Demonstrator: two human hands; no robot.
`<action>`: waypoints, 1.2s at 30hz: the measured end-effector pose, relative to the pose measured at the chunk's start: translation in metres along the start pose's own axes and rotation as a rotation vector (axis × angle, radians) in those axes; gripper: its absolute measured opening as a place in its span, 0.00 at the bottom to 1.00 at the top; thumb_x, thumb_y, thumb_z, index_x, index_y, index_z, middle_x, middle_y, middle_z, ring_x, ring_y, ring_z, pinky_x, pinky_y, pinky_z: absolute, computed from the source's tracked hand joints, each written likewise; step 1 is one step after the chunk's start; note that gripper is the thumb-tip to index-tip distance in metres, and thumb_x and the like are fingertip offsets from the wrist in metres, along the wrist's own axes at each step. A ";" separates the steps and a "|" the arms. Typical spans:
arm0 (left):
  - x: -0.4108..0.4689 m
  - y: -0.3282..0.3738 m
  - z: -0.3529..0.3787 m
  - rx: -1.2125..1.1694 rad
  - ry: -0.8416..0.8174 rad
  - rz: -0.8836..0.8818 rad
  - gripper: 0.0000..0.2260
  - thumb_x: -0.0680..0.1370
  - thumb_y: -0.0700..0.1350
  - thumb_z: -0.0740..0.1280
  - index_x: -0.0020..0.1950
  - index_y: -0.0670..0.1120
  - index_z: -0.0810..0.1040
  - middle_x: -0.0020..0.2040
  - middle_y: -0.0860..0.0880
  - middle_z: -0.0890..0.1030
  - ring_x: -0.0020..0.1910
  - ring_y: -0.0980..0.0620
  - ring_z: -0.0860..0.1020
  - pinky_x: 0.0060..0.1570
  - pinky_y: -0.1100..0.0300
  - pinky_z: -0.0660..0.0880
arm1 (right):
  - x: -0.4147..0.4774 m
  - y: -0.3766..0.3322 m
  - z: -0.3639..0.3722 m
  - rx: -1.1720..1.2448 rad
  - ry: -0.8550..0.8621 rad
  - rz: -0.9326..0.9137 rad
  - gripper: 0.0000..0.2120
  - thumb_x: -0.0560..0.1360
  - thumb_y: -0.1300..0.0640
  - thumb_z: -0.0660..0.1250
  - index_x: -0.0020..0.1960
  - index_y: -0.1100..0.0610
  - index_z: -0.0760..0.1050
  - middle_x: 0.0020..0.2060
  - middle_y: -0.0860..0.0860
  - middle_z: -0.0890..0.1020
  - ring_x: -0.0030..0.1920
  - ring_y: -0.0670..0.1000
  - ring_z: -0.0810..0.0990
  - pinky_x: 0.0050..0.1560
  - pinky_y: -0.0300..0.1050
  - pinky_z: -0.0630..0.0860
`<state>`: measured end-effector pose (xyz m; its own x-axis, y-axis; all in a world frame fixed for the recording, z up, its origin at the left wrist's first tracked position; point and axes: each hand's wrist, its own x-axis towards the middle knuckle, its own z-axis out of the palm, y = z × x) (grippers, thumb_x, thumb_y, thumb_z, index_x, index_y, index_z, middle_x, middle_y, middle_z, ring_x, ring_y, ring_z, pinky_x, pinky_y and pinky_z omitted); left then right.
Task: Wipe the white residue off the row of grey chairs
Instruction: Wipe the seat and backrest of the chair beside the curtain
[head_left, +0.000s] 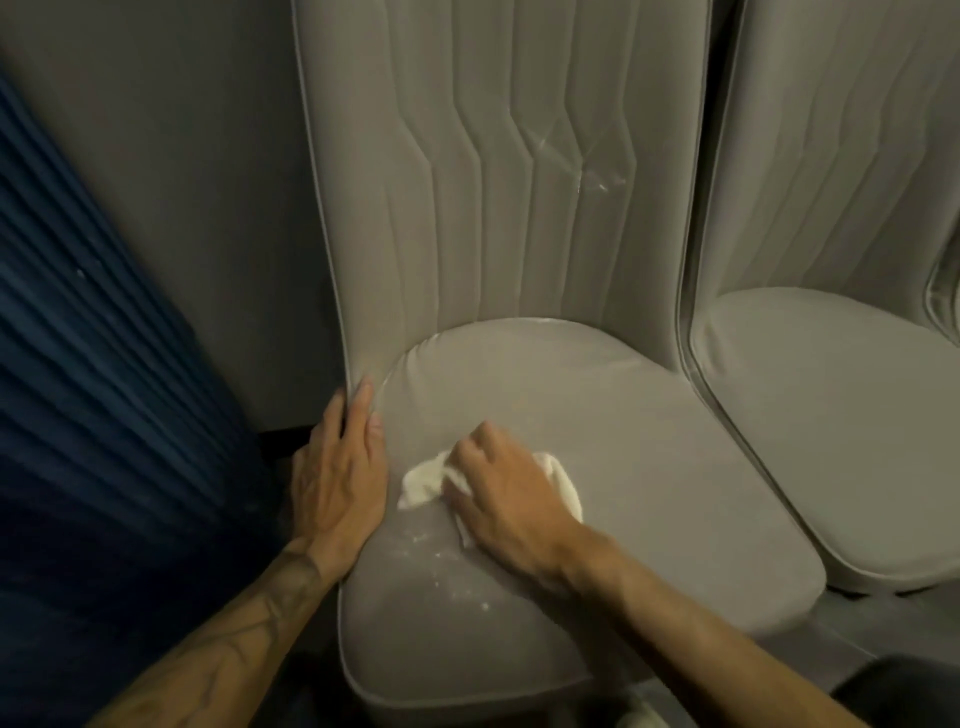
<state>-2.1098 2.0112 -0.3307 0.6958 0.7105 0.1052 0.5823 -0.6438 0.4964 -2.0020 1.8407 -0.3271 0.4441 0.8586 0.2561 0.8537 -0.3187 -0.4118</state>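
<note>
Head view: white residue (441, 558) speckles the front of the near grey chair's smooth padded seat (649, 467), and smears streak its ribbed backrest (587, 166). The right hand (504, 499), fingers curled, grips a crumpled white cloth (421, 480) mid-seat. The left hand (337, 478), fingers straight and together, rests on the seat's edge. The neighbouring chair (831, 415) waits: early going, I judge.

Your crumpled white cloth (423, 483) looks soft and matt; the grey upholstered chair (649, 441) you face is smooth, velvety fabric, dusted with powdery white residue (447, 564).
</note>
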 end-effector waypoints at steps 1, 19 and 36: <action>0.000 0.000 0.000 0.001 0.001 0.001 0.28 0.84 0.59 0.40 0.85 0.56 0.53 0.84 0.45 0.57 0.78 0.40 0.64 0.74 0.41 0.63 | -0.009 0.000 -0.003 0.003 -0.032 -0.060 0.13 0.83 0.42 0.53 0.54 0.51 0.69 0.51 0.50 0.70 0.48 0.53 0.72 0.50 0.48 0.69; 0.009 -0.011 0.005 0.000 0.015 0.027 0.24 0.87 0.54 0.48 0.84 0.55 0.55 0.82 0.45 0.61 0.75 0.40 0.66 0.70 0.40 0.66 | 0.003 0.005 -0.022 -0.091 -0.095 0.001 0.13 0.84 0.48 0.56 0.55 0.57 0.72 0.52 0.54 0.72 0.51 0.58 0.73 0.56 0.57 0.70; 0.047 -0.051 -0.043 -0.014 -0.182 0.327 0.22 0.85 0.53 0.64 0.79 0.54 0.69 0.68 0.51 0.74 0.67 0.48 0.75 0.65 0.41 0.73 | 0.071 -0.038 0.019 -0.101 -0.028 0.054 0.14 0.83 0.48 0.57 0.56 0.59 0.72 0.54 0.56 0.72 0.51 0.56 0.73 0.56 0.54 0.71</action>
<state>-2.1254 2.0899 -0.3140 0.9081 0.4053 0.1055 0.3123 -0.8232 0.4741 -2.0086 1.9214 -0.3096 0.4836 0.8495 0.2109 0.8523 -0.4023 -0.3342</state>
